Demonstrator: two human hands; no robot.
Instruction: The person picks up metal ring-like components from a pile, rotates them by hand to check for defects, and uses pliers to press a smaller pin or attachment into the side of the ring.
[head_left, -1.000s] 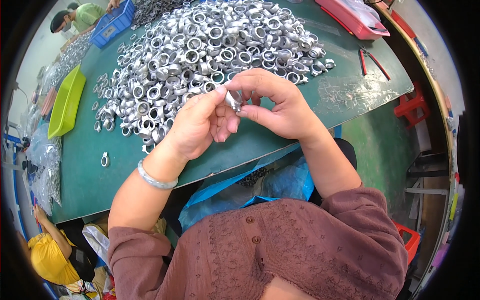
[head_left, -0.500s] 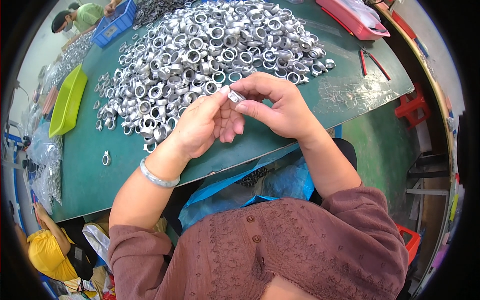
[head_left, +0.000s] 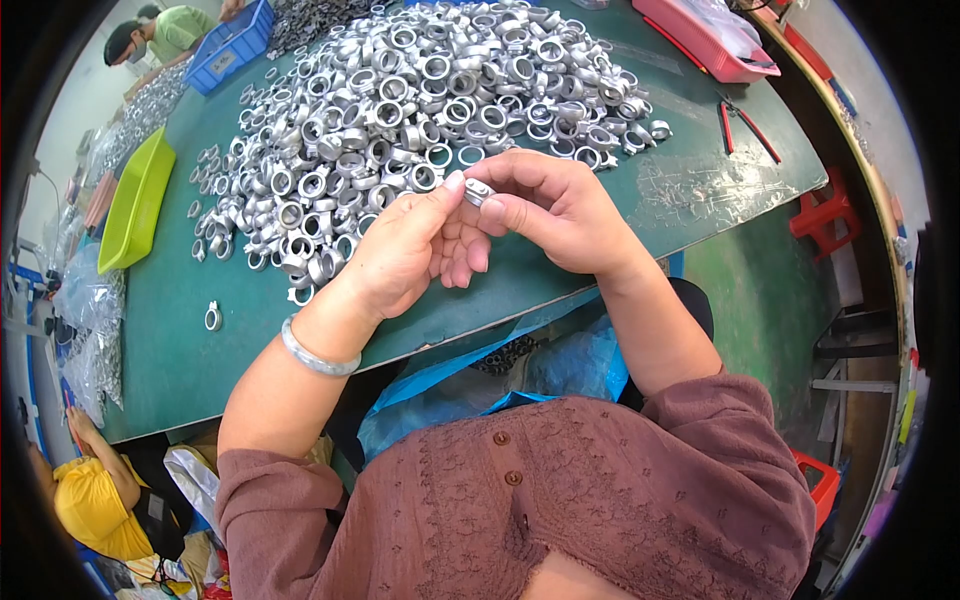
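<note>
A small silver metal ring part (head_left: pixel 477 191) is held up between my two hands, just in front of a big pile of similar rings (head_left: pixel 400 110). My right hand (head_left: pixel 560 210) pinches it between thumb and forefinger. The thumb of my left hand (head_left: pixel 410 240) presses against its near left side, with the other fingers curled loosely below. A flat face with small raised bumps shows on the part; my fingers hide most of its ring. One single ring (head_left: pixel 213 316) lies apart on the green table (head_left: pixel 165 350) to the left.
A lime green tray (head_left: pixel 138 205) and a blue crate (head_left: pixel 228 48) stand at the left. Red-handled pliers (head_left: pixel 748 130) and a pink tray (head_left: pixel 705 45) lie at the right. A blue plastic bag (head_left: pixel 580 365) hangs at my lap. Two other people work at the far left and lower left.
The metal ring part has shifted slightly right and turned, so its bumped face shows more. My right-hand fingers have moved a little with it; my left hand stays nearly in place.
</note>
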